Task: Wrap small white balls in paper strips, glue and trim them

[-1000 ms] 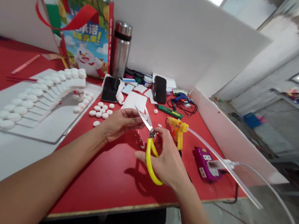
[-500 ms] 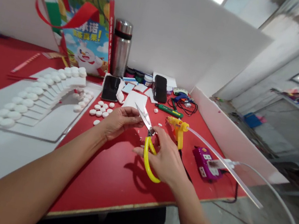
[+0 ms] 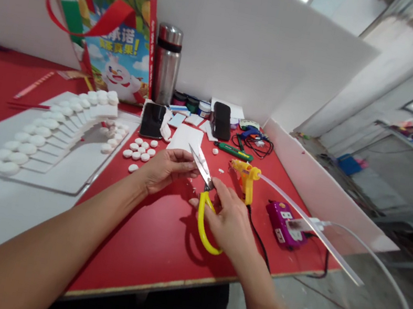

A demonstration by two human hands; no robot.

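My right hand (image 3: pixel 230 214) grips the yellow-handled scissors (image 3: pixel 204 223), whose metal blades point up and left. At the blades, my left hand (image 3: pixel 167 169) is closed in a pinch; the small piece between its fingers is too hidden to make out. Just behind the blades lies a white sheet (image 3: pixel 186 138). Several round white pieces (image 3: pixel 142 149) sit left of my left hand. Small white scraps (image 3: pixel 220 171) are scattered near the scissors. On the left stands a curved white stepped model (image 3: pixel 62 134) edged with round white pieces.
A yellow glue gun (image 3: pixel 246 175) with a long clear stick, a purple power strip (image 3: pixel 284 224) and a green pen-shaped tool (image 3: pixel 233 152) lie on the right. Two phones (image 3: pixel 152 120), a steel flask (image 3: pixel 166 65) and a colourful bag (image 3: pixel 117 48) are behind. A white partition (image 3: pixel 227 35) rises at the back.
The scissor blades have come closer together, and the fingers of my right hand have drawn in on the handles. My left hand has barely moved.
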